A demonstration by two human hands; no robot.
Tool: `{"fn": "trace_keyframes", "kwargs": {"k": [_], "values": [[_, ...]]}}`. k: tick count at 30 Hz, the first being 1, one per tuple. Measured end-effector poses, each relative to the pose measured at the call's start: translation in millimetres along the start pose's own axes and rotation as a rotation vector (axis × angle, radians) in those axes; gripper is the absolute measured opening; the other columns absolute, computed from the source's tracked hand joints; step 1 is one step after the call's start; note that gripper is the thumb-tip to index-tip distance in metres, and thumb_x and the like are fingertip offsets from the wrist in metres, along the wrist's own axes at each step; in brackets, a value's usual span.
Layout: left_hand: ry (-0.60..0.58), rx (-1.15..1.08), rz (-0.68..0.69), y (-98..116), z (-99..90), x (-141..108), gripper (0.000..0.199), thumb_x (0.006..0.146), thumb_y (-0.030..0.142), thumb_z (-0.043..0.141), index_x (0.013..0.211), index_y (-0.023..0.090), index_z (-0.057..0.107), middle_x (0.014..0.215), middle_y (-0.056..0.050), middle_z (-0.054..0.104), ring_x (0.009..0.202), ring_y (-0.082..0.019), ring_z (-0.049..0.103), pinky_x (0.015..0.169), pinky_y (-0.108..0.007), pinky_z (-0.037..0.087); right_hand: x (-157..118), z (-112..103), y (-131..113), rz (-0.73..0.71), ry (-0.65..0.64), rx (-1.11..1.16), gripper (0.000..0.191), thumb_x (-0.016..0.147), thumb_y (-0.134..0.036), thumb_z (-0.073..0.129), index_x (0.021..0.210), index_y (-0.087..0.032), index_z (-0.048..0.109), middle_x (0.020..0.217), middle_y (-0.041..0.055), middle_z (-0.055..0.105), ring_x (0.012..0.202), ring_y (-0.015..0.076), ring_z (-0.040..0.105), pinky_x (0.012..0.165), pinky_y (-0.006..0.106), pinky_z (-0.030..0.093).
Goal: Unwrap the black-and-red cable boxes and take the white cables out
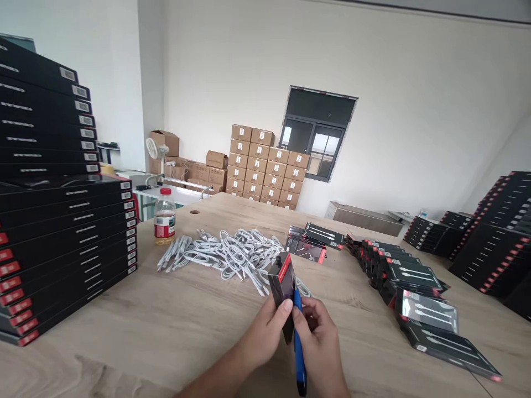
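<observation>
My left hand [269, 326] is closed around a slim black cable box [282, 275] with a red strip, tilted up on edge over the table. In my right hand [321, 337] is a long blue tool [298, 342] with a black butt end, much like a utility knife. Its thin tip lies against the side of the box, though the exact contact is too small to tell. Just beyond my hands, a heap of coiled white cables [236, 251] spreads on the wooden table [199, 337]. More flat black cable boxes [324, 234] lie behind the heap.
Tall stacks of black boxes [95, 232] stand at the left, and more stacks [493, 237] at the far right. A row of overlapping cable boxes [415, 273] runs along the right side. Past the cables stands a red-capped bottle [165, 218]. Cardboard cartons [261, 166] line the wall.
</observation>
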State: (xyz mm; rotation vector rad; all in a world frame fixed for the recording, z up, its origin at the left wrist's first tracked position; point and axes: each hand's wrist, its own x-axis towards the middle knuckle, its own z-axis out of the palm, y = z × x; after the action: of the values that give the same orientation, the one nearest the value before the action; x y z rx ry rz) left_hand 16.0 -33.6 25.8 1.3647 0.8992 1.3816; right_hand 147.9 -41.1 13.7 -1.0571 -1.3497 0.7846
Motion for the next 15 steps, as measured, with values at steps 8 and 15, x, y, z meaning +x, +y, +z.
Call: {"fn": "trace_keyframes", "kwargs": {"k": [8,15], "values": [[-0.102,-0.019,0.028,18.9,11.3,-10.2,0.043,0.09,0.052,0.063,0.117,0.02,0.074,0.123,-0.01,0.072,0.121,-0.033,0.06,0.111,-0.038,0.039,55.3,-63.0,20.9,0.07,0.406,-0.253,0.048,0.075,-0.064,0.064,0.085,-0.017,0.066,0.073,0.0088,0.074,0.067,0.0252,0.069,0.059,0.033,0.052],[-0.022,-0.57,-0.622,11.3,-7.1,7.6,0.063,0.082,0.075,0.058,0.098,0.016,0.073,0.078,-0.009,0.077,0.081,-0.027,0.073,0.078,-0.034,0.056,50.4,-135.8,68.0,0.113,0.142,-1.087,0.027,0.073,-0.042,0.065,0.093,-0.023,0.068,0.067,0.0104,0.073,0.061,0.0323,0.071,0.052,0.036,0.044]]}}
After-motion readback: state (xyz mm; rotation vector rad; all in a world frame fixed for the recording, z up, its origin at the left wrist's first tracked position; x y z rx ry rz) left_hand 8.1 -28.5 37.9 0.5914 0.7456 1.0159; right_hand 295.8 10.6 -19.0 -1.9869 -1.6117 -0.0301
